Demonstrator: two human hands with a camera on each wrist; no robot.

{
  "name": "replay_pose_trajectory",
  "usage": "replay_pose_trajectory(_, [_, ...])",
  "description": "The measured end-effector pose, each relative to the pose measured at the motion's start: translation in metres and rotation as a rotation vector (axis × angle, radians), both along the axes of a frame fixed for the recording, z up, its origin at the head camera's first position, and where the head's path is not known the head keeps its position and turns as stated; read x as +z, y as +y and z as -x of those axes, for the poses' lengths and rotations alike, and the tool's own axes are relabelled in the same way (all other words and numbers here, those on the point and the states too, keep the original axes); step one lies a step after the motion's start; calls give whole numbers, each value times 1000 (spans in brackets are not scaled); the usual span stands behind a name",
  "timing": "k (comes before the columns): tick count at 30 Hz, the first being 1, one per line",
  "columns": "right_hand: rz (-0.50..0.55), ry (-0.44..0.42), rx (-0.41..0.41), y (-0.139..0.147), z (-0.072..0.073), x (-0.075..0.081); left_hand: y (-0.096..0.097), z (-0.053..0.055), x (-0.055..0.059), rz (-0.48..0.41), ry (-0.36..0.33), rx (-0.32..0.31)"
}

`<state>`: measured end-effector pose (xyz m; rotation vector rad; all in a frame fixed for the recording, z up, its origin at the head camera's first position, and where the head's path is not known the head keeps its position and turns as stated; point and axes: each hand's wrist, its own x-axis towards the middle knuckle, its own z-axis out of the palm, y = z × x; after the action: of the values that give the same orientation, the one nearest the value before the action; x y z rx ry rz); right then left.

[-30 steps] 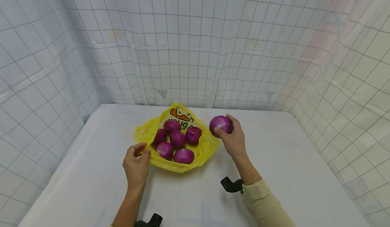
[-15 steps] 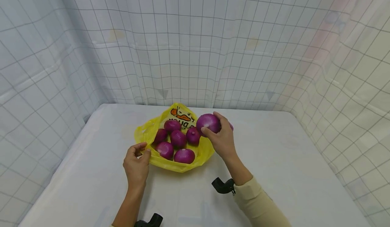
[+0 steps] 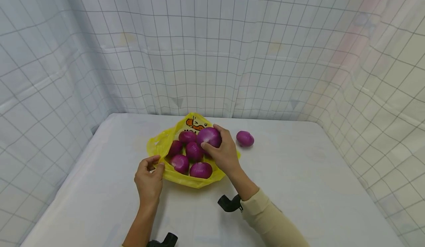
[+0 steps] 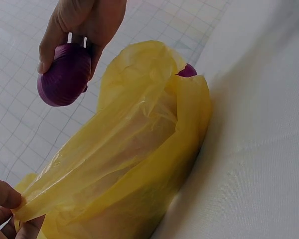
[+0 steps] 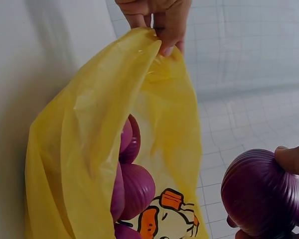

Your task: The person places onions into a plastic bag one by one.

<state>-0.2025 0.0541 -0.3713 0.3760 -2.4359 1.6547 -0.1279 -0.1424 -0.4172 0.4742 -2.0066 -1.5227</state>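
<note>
My left hand (image 3: 149, 178) pinches the rim of a yellow plastic bag (image 3: 189, 181) between thumb and fingers, holding its mouth open. Several red onions (image 3: 194, 152) lie inside the bag, and a duck print (image 5: 172, 216) shows on its inner wall. Above the right part of the bag's mouth, my right hand (image 3: 226, 153) grips another red onion (image 3: 209, 136) with thumb and fingers. In the left wrist view that held onion (image 4: 65, 74) hangs higher than the bag's rim, apart from it.
One loose red onion (image 3: 245, 139) lies on the white-covered table (image 3: 299, 180), right of the bag. A white curtain with a grid pattern (image 3: 206, 55) surrounds the table at the back and sides.
My right hand has carried its onion leftward from beside the bag to over the bag's mouth. The loose onion behind it has come into view. My left hand has stayed put.
</note>
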Motion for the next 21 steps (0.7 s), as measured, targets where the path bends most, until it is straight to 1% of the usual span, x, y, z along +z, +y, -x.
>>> replay_pose_trajectory(7, [-37,-23,27,-15,4,-5,-1,0,-1,-7,-5,9])
replay_pose_trajectory(13, [-68,-52,42,-25,10,-11,-1,1,0,-13,-2,18])
replay_pose_trajectory(18, [-126,-47,42,-34,15,-14,-1,1,1,-13,0,21])
replay_pose_trajectory(21, [-166,-29,43,-39,18,-14,0,1,1,-13,2,21])
